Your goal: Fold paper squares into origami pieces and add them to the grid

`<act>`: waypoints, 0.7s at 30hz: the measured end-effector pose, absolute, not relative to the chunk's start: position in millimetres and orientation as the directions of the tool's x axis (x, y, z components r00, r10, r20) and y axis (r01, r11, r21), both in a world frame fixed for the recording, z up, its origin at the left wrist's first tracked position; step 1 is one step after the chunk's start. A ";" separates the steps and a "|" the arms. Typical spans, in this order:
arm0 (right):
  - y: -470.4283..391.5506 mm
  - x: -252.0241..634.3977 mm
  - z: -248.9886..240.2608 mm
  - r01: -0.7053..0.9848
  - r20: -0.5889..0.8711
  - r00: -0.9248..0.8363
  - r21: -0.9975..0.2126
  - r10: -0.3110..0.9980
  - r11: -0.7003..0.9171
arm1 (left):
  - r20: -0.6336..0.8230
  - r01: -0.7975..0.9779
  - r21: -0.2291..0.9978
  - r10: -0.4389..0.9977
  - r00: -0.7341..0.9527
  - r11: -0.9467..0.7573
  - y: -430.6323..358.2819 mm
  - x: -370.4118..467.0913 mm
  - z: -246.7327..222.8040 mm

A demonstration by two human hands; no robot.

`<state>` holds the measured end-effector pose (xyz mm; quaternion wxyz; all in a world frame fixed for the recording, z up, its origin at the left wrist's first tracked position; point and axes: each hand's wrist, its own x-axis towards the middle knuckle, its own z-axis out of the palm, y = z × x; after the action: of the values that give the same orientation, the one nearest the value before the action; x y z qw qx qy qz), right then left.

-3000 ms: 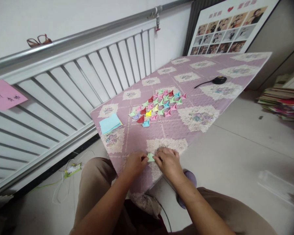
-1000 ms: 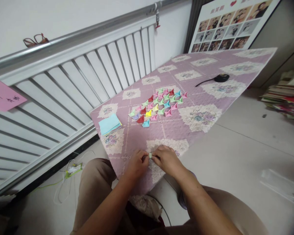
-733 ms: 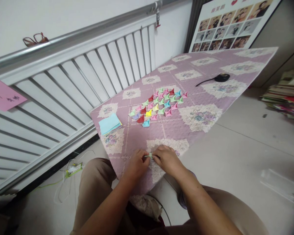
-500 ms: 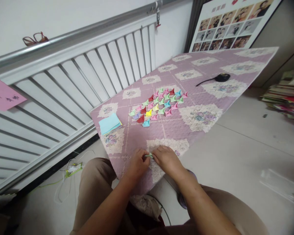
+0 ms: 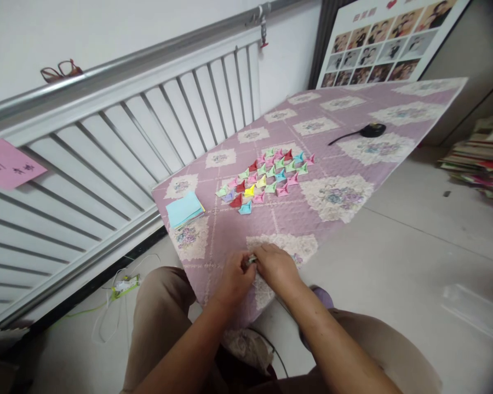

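Observation:
Between my two hands, over the near corner of the table, is a small piece of folded pale green paper (image 5: 251, 259), mostly hidden by the fingers. My left hand (image 5: 239, 273) pinches it from the left, thumb and fingers closed. From the right, my right hand (image 5: 276, 265) grips its other side with bent fingers. Farther up the tablecloth stand rows of small folded paper boats (image 5: 262, 181) in green, pink, red, yellow and blue. A stack of paper sheets (image 5: 184, 209), light blue on top, lies to the left of them.
A purple floral cloth covers the table (image 5: 230, 232). A black object with a thin strap (image 5: 372, 130) lies toward its far right. A white radiator (image 5: 119, 137) runs along the left, with glasses (image 5: 61, 71) on the pipe above. A power strip (image 5: 125, 285) sits on the floor.
My hands have drawn closer together around the pale green paper, so less of it shows. The left hand has turned and shifted slightly right. The boats and the paper stack stay put.

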<state>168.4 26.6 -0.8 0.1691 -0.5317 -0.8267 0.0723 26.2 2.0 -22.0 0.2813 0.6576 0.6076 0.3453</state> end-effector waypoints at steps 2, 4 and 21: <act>26.5 167.1 -0.8 0.858 0.245 -0.313 -0.340 0.918 0.384 | 0.119 0.576 0.815 0.991 -0.060 -0.063 2.1 29.1 -23.5; 26.8 166.2 -1.9 0.842 0.290 -0.236 -0.415 0.928 0.344 | 0.123 0.566 0.823 0.987 -0.101 -0.045 2.7 32.4 -23.7; 30.1 166.2 -0.7 0.617 0.273 -0.130 -0.731 0.953 0.293 | 0.136 0.565 0.811 0.989 0.065 -0.149 18.6 37.4 -9.3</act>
<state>166.2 30.1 -0.7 0.3665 -0.5484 -0.7157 0.2298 37.4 18.6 -9.3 0.2950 0.6675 0.5820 0.3588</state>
